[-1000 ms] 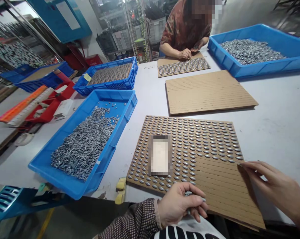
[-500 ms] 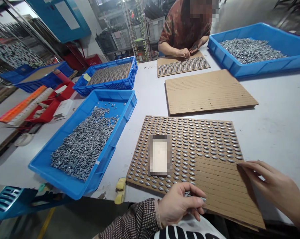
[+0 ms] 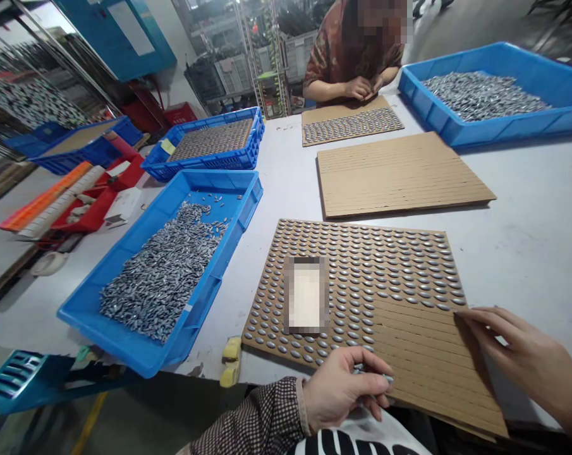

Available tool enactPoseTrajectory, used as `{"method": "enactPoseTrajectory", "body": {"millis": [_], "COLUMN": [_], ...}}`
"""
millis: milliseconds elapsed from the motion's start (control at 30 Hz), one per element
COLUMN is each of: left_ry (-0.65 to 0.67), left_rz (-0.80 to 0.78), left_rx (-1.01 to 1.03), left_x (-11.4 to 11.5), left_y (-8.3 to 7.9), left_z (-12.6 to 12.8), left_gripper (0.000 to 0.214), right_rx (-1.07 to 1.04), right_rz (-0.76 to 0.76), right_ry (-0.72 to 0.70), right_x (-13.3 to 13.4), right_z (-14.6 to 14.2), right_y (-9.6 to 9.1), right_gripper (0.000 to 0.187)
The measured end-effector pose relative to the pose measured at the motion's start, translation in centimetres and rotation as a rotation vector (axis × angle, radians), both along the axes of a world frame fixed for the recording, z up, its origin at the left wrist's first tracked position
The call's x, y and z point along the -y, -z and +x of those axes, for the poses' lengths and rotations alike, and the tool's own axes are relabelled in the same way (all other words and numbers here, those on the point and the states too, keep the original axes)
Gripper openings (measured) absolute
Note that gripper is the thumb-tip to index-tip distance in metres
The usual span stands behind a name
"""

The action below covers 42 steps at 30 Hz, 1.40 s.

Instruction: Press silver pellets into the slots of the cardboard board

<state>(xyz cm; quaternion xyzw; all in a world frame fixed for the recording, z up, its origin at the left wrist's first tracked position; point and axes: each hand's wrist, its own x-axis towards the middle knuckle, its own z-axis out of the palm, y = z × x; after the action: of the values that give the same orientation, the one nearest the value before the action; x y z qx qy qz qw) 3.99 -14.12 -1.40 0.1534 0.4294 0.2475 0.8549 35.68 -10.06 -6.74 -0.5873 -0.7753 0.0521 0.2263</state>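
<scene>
A slotted cardboard sheet lies before me, its far and left parts covered with rows of small grey metal spindle-shaped pieces. My left hand is closed over the sheet's near edge, with a few of the metal pieces between thumb and fingers. At the sheet's right edge, beside the end of a row, my right hand has its fingertips pinched together; whatever they hold is hidden. A pixelated pale rectangle covers part of the filled rows.
A blue tray of loose pieces stands left, with a blue crate behind it. Stacked cardboard lies beyond my sheet. Across the table, a co-worker handles another sheet near a second blue tray.
The co-worker's hands have come closer together above their sheet. My own hands keep the same pose, and the view has shifted very slightly.
</scene>
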Motion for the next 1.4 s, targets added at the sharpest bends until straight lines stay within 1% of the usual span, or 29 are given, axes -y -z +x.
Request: {"method": "enactPoseTrajectory", "body": {"millis": [167,367,667,733,833,967,1067,1133,1167,1267,1300,1333,1400], "left_ry": [0.001,0.004,0.013,0.038,0.060,-0.002,-0.034,0.024,0.076,0.277,0.356,0.437,0.595], "left_rz": [0.004,0.007,0.013,0.023,0.048,0.130,0.256,0.415,0.529,0.918,1.013,1.084,1.171], "left_rx": [0.002,-0.001,-0.012,-0.039,-0.111,-0.212,-0.341,-0.485,-0.598,-1.040,-1.155,-1.242,-1.336], "left_x": [0.0,-0.1,0.0,0.0,-0.4,-1.4,-2.3,-2.9,-3.1,-3.7,-3.8,-4.0,-4.2], "left_y": [-0.1,-0.2,-0.2,-0.3,-0.7,-1.8,-2.8,-3.4,-3.6,-3.7,-3.7,-3.6,-3.3], "left_z": [0.0,0.0,0.0,0.0,-0.3,-1.7,-3.8,-5.6,-6.5,-8.9,-9.5,-10.0,-10.6], "left_gripper": [0.039,0.038,0.037,0.033,0.022,0.012,0.011,0.019,0.025,0.039,0.043,0.045,0.050], "right_rx": [0.006,-0.001,0.029,0.034,0.045,0.063,0.055,0.042,0.033,0.013,0.013,0.015,0.011], "right_rz": [-0.008,-0.045,0.005,0.022,0.037,0.036,0.029,0.026,0.023,-0.002,-0.011,-0.015,-0.020], "right_ry": [-0.010,0.038,0.003,0.000,-0.003,0.005,0.009,0.007,0.004,0.007,0.013,0.027,0.040], "right_x": [-0.1,0.1,0.0,0.0,0.0,0.0,0.0,-0.1,-0.1,0.0,0.1,0.2,0.3], "right_z": [-0.1,-0.2,-0.4,-0.3,-0.2,0.0,0.0,0.0,0.0,0.4,0.5,0.7,0.8], "right_y": [0.0,-0.3,-0.6,-0.5,-0.1,0.3,0.5,0.6,0.7,1.1,1.3,1.5,1.8], "right_gripper": [0.029,0.030,0.028,0.027,0.028,0.028,0.028,0.027,0.027,0.026,0.026,0.026,0.025]}}
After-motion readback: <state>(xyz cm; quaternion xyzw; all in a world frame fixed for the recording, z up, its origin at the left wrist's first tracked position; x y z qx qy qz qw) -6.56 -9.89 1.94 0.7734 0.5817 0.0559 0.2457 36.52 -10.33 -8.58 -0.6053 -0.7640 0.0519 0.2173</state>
